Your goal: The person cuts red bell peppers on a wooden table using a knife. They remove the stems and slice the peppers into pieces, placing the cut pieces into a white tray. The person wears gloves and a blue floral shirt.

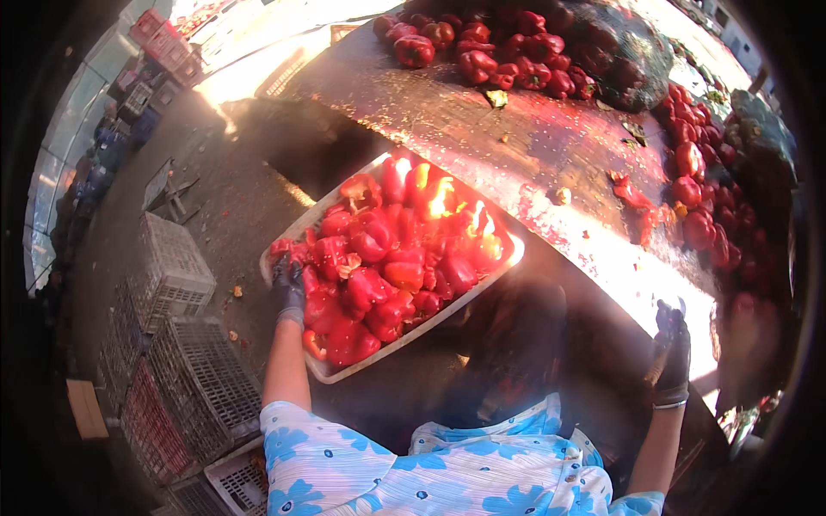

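Observation:
A pale plastic crate (391,354) full of red bell peppers (372,236), many cut open, stands against the near side of the table. At the crate's left edge is my left hand (289,291) in a dark glove, its fingers closed around a piece of red pepper (291,249). My right hand (670,354), also in a dark glove, is by the table's near right edge, apart from the crate. Its fingers are curled, and a small thin thing shows near the fingertips, too unclear to name.
Whole red peppers (533,60) lie on the wooden table (413,112), with a filled net sack (621,56) behind them. More peppers (701,198) are piled at right. Scraps (637,202) lie in strong sunlight. Slatted crates (206,370) stand on the floor at left.

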Demonstrator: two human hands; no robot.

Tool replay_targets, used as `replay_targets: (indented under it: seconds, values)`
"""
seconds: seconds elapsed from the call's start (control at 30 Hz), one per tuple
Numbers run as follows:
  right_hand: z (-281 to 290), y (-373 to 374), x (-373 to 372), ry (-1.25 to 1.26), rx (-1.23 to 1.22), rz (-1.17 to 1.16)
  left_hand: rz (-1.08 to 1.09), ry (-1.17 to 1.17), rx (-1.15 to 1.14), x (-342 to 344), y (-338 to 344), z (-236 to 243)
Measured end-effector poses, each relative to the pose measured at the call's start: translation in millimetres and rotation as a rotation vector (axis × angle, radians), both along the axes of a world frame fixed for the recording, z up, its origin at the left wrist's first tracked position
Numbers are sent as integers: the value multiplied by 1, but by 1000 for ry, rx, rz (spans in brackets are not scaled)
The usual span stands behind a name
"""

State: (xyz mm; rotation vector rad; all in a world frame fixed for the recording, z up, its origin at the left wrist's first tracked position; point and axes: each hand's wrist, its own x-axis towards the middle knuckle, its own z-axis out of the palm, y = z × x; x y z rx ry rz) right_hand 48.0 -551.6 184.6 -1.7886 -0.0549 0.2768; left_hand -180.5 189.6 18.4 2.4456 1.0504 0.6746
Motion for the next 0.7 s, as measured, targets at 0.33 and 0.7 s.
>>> replay_targets:
  seconds: [0.33, 0.7]
  values:
    - [14, 38, -23, 370, 497, -235, 301, -449, -1127, 28, 45, 3]
    - [27, -9, 21, 361, 568, -209, -914, -100, -851, 287, -271, 130]
